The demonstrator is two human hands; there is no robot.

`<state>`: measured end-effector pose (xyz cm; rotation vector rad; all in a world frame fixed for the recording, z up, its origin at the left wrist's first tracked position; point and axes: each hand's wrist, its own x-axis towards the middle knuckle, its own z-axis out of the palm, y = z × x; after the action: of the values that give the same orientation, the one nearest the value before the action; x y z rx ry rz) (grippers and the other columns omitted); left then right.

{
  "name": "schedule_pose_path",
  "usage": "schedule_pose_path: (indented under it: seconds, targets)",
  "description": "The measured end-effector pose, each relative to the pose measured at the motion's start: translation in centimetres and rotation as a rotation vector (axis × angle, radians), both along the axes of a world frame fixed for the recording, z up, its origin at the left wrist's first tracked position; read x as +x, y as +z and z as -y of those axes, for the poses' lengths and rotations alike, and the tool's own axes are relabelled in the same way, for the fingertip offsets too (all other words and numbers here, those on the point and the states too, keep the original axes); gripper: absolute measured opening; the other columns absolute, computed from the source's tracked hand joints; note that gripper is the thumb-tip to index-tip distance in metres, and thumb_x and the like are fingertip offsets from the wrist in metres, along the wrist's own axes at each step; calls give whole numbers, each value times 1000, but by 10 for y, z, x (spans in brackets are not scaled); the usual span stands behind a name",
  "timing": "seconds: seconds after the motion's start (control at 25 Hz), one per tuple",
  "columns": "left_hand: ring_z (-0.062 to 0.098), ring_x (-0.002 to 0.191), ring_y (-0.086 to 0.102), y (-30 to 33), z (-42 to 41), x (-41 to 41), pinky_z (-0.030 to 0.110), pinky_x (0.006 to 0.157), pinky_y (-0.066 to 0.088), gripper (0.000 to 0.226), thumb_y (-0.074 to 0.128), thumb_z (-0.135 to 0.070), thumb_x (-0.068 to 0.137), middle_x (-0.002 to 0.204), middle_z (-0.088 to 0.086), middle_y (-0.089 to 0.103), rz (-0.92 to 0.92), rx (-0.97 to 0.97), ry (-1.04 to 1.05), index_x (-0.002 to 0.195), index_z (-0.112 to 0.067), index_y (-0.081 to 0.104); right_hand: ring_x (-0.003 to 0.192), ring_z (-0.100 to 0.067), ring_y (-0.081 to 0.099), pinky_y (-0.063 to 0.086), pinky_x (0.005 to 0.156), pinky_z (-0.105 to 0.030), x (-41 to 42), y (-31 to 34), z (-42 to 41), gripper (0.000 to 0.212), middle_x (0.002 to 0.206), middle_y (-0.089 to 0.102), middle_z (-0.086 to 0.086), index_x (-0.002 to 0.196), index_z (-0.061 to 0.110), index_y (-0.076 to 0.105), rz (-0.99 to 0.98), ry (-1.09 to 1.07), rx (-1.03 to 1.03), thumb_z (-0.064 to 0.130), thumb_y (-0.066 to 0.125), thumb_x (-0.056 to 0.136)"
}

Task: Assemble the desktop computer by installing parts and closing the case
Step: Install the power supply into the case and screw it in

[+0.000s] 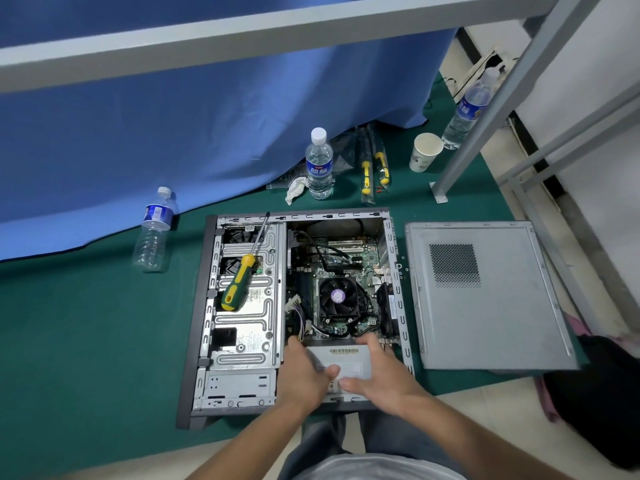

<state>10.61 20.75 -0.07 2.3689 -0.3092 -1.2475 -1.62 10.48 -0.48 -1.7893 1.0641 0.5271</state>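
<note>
While gripping: hands [341,370] around power supply [343,358]

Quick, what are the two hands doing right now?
Left hand: grips the left side of the power supply in the computer case.
Right hand: grips its right side.

both hands [341,370] on power supply [343,358] (open case [199,306])
</note>
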Motion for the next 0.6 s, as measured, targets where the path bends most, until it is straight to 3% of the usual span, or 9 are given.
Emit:
schedule_pose_path:
  seconds: [0.2,0.4,0.52,0.6]
  targets:
    - [19,92,59,6,1,1,32,82,48,43,75,-32,85,103,4,58,17,43,-42,104,-14,41,97,-18,59,47,86,-32,0,0,3,47,115,57,2,124,34,35,-74,68,-39,52,60,89]
    - [24,103,61,8,10,3,34,89,52,48,73,-35,87,116,6,58,7,80,-94,112,-15,36,89,-16,59,43,77,-30,3,2,10,44,103,60,3,130,27,37,-118,89,-36,49,53,95]
    - [26,111,59,6,8,1,39,97,49,53,72,-36,87,123,9,57,0,107,-113,118,-12,36,101,-22,59,44,85,-32,3,5,11,45,123,57,-6,134,26,34,-141,116,-19,47,51,97]
    - [26,110,60,6,6,1,40,98,48,54,72,-38,88,122,9,58,-15,121,-120,119,-11,37,101,-23,59,46,88,-34,3,6,11,43,124,58,-8,133,25,35,-150,136,-12,45,50,98]
